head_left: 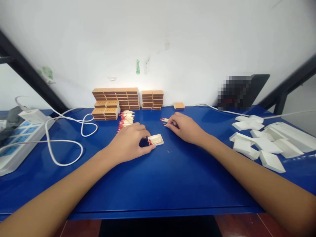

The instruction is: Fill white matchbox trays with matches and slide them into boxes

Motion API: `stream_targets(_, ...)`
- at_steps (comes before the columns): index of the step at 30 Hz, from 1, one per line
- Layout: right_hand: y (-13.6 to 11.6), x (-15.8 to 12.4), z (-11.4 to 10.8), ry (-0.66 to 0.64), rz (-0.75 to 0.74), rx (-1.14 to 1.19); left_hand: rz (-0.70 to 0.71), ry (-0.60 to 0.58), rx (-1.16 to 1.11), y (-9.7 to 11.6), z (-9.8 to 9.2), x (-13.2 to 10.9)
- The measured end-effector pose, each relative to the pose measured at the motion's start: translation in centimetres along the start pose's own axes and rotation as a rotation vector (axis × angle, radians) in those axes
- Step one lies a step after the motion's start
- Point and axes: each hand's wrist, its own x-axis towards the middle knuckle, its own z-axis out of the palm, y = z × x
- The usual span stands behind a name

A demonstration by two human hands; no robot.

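My left hand [133, 141] grips the left end of a small white matchbox tray [160, 143] between thumb and fingers, on the blue table. Several matches [155, 140] lie inside that tray, red heads towards the hand. To the right and a little farther back, the fingers of my right hand [181, 126] pinch a few matches [165, 119] whose red heads point left. A large heap of red-tipped matches [127, 118] lies just behind my left hand, which partly covers it.
Stacked matchboxes [116, 95] stand against the wall, with a single matchbox [179, 105] to their right. White empty trays [268, 144] are scattered at right near a dark device [243, 92]. A power strip [24, 138] and looping white cable [81, 148] occupy the left.
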Motion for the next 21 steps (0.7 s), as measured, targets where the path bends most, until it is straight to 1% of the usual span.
stream_targets(4, 0.1, 0.0, 0.4, 0.034, 0.017, -0.020, 0.009, 0.004, 0.007, 0.0, 0.0, 0.0)
stream_targets(8, 0.2, 0.0, 0.1, -0.018, 0.035, -0.013, 0.016, 0.006, 0.015, 0.0, 0.0, -0.1)
stream_targets(10, -0.2, -0.1, -0.3, -0.032, 0.012, 0.032, 0.016, 0.003, 0.013, 0.1, 0.0, 0.0)
stream_targets(13, -1.9, -0.6, -0.8, -0.040, -0.082, 0.151, 0.007, 0.006, 0.008, 0.1, 0.0, 0.0)
stream_targets(16, -4.3, -1.5, -1.0, -0.091, -0.169, 0.210, 0.014, 0.005, 0.009, 0.1, 0.0, -0.1)
stream_targets(19, -5.9, -2.2, -0.7, -0.124, -0.186, 0.207, 0.029, 0.016, 0.015, 0.2, 0.1, -0.1)
stream_targets(21, -6.0, -2.2, -0.6, -0.123, -0.179, 0.225, 0.033, 0.026, 0.012, 0.2, 0.1, -0.1)
